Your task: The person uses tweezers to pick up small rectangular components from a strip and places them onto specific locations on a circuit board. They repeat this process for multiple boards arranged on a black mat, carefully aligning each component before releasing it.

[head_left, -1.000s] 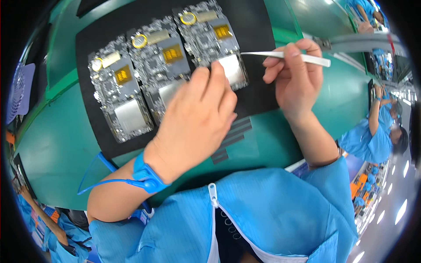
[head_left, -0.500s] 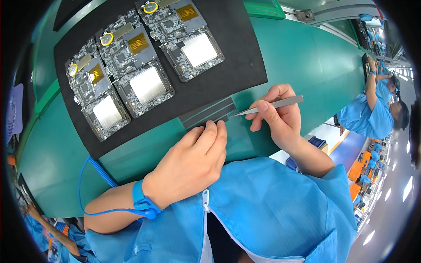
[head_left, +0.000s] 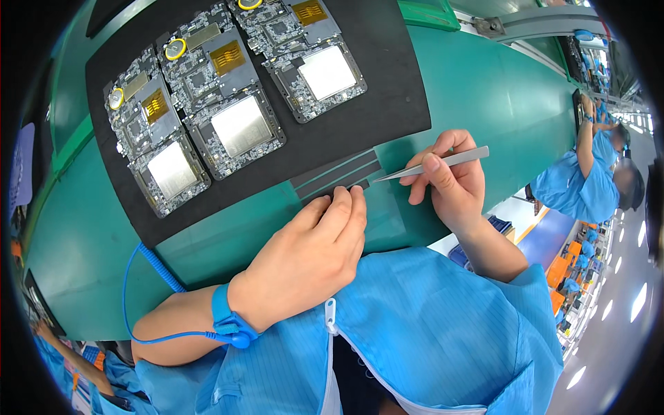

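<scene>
Black strips lie side by side on a clear sheet on the green bench. My left hand rests palm down, its fingertips extended onto the lower edge of the strips. Pointed metal tweezers are gripped between the thumb and fingers of my right hand. Their tip points left, close to the right end of the lowest strip near my left fingertips; whether it touches cannot be made out. A blue wrist strap with a coiled cord circles my left wrist.
Three circuit boards with silver plates and yellow-ringed round parts lie on a black mat beyond my hands. The green bench extends right. Other people in blue work at the far right, and another person's arm shows lower left.
The whole view has shifted slightly, so boards, strips and both hands sit a little farther right. The tweezers remain in my right hand, and my left fingers still rest on the strips.
</scene>
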A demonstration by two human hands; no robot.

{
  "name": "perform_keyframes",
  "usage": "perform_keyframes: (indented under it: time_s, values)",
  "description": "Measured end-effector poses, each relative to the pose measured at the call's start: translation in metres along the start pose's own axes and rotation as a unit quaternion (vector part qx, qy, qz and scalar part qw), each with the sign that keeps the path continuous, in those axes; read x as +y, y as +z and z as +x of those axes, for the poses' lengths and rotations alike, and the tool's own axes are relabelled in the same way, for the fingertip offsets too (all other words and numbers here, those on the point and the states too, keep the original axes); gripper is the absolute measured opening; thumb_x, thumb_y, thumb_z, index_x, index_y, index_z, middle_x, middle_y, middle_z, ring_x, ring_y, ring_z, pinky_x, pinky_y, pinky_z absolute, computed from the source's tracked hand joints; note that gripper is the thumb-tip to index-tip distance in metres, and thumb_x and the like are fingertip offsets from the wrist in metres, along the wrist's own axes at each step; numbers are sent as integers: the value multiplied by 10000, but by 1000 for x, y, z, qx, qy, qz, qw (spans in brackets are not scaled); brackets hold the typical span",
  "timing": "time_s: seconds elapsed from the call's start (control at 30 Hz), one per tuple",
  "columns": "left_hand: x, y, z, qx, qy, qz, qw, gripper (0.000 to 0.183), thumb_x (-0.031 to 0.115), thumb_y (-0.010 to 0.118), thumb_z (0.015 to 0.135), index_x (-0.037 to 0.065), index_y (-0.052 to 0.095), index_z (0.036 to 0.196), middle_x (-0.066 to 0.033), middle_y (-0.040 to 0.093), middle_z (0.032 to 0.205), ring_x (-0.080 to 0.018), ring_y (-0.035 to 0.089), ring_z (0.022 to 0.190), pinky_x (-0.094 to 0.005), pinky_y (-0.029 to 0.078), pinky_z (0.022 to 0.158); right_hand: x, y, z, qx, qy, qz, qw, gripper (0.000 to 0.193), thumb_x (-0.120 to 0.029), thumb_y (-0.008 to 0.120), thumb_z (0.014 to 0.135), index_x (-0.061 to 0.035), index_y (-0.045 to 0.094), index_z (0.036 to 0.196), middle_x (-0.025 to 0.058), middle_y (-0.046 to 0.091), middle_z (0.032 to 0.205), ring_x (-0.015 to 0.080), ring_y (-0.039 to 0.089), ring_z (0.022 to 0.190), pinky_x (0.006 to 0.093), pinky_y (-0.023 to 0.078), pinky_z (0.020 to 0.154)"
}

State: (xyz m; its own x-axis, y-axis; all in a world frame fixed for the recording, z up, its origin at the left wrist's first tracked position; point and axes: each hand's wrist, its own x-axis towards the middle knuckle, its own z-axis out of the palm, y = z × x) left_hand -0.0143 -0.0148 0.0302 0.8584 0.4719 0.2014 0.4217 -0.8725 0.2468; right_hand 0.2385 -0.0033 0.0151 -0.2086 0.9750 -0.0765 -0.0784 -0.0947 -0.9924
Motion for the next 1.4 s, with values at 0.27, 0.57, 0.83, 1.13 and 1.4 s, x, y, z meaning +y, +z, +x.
perform_keyframes:
  time_s: [0.27,0.57,0.83,1.13,1.4]
  values:
    - [1,1,-2,0,5,20,1000,299,102,626,812,-120,678,1005,-229,615,1214,-319,587,1124,-368,524,945,0,4,0,3,-8,-32,999,168,-96,546,1022,-27,409,1089,125,643,855,110,648,645,198,515,549]
    - [-7,-19,-15,25,-65,-5,998,442,150,684,781,-106,633,1138,-239,607,1214,-349,590,1136,-387,518,952,-26,35,48,44,-54,134,989,96,-103,462,1044,-62,432,1125,201,679,830,135,573,497,220,458,463]
    - [-27,-26,-35,47,-265,133,954,573,193,758,776,-131,591,1218,-304,564,1268,-444,558,1203,-430,521,953,-13,111,99,4,-60,96,994,197,-134,537,1035,-38,402,1143,153,674,836,126,651,612,231,537,534]
    - [-30,-21,-37,27,-227,196,954,528,231,702,823,-152,621,1177,-333,588,1236,-464,585,1175,-417,536,956,-6,116,103,-3,-57,40,998,215,-144,537,1038,-17,398,1141,170,683,833,123,654,620,229,553,565]
    - [-30,-21,-37,25,-230,197,953,523,235,691,828,-145,625,1181,-331,589,1237,-458,583,1185,-416,528,970,-4,117,105,-5,-64,27,998,199,-138,533,1040,-14,406,1128,174,684,832,118,648,606,222,552,559]
